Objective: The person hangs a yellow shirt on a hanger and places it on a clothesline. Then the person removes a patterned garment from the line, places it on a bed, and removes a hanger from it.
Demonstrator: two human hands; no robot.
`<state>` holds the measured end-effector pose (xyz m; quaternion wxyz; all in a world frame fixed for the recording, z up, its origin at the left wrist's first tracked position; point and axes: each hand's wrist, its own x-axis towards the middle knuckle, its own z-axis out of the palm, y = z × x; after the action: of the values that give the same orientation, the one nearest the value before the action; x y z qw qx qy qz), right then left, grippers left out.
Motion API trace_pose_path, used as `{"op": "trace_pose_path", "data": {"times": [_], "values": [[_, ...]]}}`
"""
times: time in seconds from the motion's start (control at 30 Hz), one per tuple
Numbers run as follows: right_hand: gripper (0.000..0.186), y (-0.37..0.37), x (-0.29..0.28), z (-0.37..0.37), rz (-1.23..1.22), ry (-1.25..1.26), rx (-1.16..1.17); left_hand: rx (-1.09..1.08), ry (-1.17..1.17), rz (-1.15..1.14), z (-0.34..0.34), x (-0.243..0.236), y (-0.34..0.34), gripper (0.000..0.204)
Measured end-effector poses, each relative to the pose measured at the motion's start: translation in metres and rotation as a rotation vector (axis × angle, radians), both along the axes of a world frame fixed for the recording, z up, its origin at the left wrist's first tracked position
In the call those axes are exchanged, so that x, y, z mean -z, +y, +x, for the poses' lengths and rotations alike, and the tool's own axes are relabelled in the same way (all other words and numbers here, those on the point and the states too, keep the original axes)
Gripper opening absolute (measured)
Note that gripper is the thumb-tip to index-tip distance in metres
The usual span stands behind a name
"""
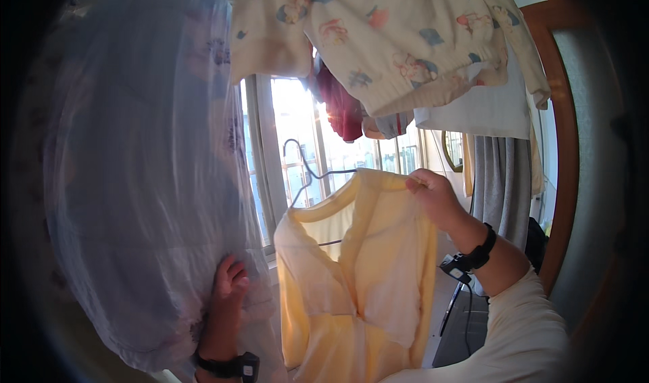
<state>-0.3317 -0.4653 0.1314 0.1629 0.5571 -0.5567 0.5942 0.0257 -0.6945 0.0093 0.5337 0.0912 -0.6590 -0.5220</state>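
My right hand (428, 195) grips the shoulder of a pale yellow long-sleeved garment (368, 295) on a dark wire hanger (314, 173). The hanger's hook sticks up in front of the window, and the garment hangs down below it. My left hand (230, 281) is low on the left, its fingers loosely curled and apart, against or just beside a large translucent covering (135, 180) with bulky contents that I cannot make out. It is not on the yellow garment.
Above hang a cream patterned garment (399, 38), a maroon one (341, 106) and a white one (466, 112). Behind are a bright barred window (287, 112), a grey curtain (503, 200) and, at the right, a brown wooden frame (558, 234).
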Motion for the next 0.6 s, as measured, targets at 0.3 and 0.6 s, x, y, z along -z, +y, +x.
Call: {"op": "trace_pose_path", "data": {"times": [0.3,0.6], "values": [[0.022,0.035,0.020,0.057,0.088,-0.051,0.096,0.158,-0.164,0.038,-0.018,0.098,-0.088,0.076],[0.016,0.155,-0.024,0.108,-0.145,0.023,0.054,0.191,-0.528,0.046,0.011,0.177,0.004,0.101]]}}
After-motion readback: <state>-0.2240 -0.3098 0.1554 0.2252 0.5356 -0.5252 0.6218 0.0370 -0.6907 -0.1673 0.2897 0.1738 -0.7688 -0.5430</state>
